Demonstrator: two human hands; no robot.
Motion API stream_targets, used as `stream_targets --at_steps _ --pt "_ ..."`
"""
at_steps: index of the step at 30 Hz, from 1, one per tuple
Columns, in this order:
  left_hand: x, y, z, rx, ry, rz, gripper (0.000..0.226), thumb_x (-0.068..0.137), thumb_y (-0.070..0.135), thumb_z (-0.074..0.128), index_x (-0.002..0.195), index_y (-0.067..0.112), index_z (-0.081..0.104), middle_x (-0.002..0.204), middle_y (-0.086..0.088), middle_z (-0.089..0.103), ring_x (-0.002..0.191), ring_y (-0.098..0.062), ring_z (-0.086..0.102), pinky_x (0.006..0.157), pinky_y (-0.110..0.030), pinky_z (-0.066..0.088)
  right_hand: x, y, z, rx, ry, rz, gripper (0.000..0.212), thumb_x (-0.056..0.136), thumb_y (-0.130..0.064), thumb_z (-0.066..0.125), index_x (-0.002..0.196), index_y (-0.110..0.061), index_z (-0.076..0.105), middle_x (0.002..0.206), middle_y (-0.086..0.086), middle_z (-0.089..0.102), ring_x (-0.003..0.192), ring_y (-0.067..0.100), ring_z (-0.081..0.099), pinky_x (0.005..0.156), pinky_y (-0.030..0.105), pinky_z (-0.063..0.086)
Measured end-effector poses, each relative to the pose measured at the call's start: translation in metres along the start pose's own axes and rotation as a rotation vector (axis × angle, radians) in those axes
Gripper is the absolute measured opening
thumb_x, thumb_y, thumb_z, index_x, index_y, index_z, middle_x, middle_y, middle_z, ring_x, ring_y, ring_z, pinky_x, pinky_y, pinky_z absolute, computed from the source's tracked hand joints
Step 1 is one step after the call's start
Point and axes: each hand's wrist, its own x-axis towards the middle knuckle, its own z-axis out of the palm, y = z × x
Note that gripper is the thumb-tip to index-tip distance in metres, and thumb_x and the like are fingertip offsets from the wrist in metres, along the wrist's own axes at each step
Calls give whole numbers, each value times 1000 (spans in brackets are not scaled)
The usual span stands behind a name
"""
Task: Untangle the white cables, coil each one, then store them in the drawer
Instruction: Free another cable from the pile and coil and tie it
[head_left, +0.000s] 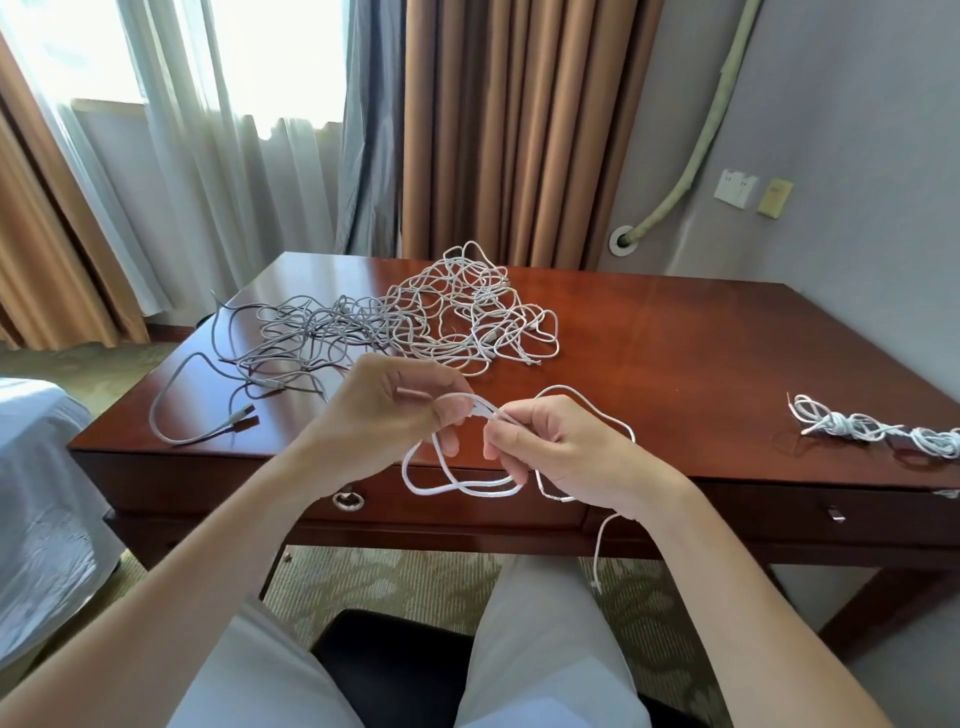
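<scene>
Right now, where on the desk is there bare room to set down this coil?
Bare desk lies between the tangled pile and the coiled bundles at the right edge. The back right corner is also bare. The left half is crowded with loose grey cable.

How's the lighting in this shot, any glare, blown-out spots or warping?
Head view: the window behind the sheer white curtains is blown out; soft glare streaks the glossy reddish-brown wooden desk; wide-angle warping bends the desk's edges and the wall pipe; hands and cable stay sharp.
</scene>
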Motion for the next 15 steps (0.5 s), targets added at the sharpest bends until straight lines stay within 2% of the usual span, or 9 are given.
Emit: stream_targets --at_steps 2,3,5,8,10,11,13,15 --pt "2 -2 -11 -110 -243 -107 13 92 11 67 102 3 69 87 -17 73 71 -26 69 82 -67 50 2 1 1 -72 -3 11 33 108 -21 49 94 2 69 55 -9 47 44 3 34 47 13 29" --pt "3 -2 -15 -157 -373 -162 19 93 12 64 108 1 67 92 -20 72 72 -26 68 85 -63 53 2 -1 1 -113 -33 20 32 108 -21 49 95 -1 71 52 -13 43 43 4 31 46 14 27" --pt "4 1 -18 -101 -537 -205 24 97 20 59 113 4 69 90 -16 70 73 -21 64 85 -42 53 4 -3 -1 -195 -96 48 31 108 -22 49 97 -5 73 49 -14 39 43 6 29 45 16 25" --pt "8 2 -14 138 -493 -188 33 100 38 56 84 17 75 71 -5 66 71 -15 61 87 -31 49 4 -7 -6 -270 -138 73 31 106 -28 53 96 -8 75 52 -12 42 43 6 30 45 16 25" --pt "7 2 -10 163 -435 -177 27 100 29 59 82 21 77 67 -2 66 68 -12 64 79 -19 46 4 -9 -9 -281 -151 59 32 104 -32 56 94 -9 75 55 -10 42 46 7 29 47 18 25" --pt "6 1 -9 137 -401 -165 23 99 23 60 86 19 78 67 -2 67 67 -12 65 76 -17 48 3 -10 -9 -260 -150 44 33 104 -33 56 91 -9 75 56 -9 40 48 8 28 49 19 25" --pt "4 -6 -8 20 -320 -132 18 95 15 65 85 13 80 71 -11 69 61 -12 64 74 -21 54 1 -10 -12 -190 -128 13 36 105 -31 55 81 -9 71 58 -7 40 51 6 29 52 17 28" --pt "2 -15 -9 -255 -221 -166 12 83 18 74 81 8 81 74 -20 66 57 -14 61 70 -27 58 -2 -7 -14 -122 -82 -32 44 107 -32 49 70 -10 59 58 -7 39 52 5 29 54 16 28"
